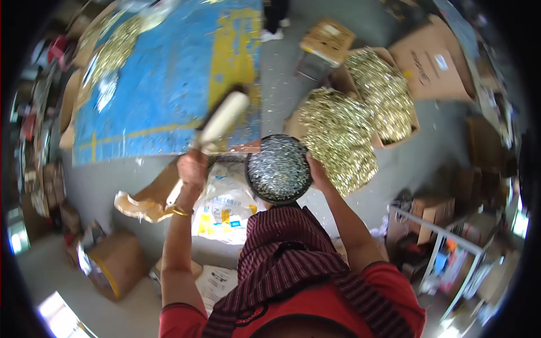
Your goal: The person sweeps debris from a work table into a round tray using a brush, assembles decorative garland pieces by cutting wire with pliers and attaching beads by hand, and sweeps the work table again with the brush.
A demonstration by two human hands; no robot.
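While I watch, left hand (193,168): grasping blurred white tool (226,116).
Right hand (318,173): grasping pan (282,201) rim, three o'clock.
Silver flakes (279,168): keep level.

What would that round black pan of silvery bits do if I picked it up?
The round black pan would probably stay stiff, since its outline looks evenly round. Its silvery bits might spill if it tipped, because they look loose and spread right across it.

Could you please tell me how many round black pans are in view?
1: the pan, with the right hand at its rim, beside the gold tinsel. Others may be hidden behind the boxes.
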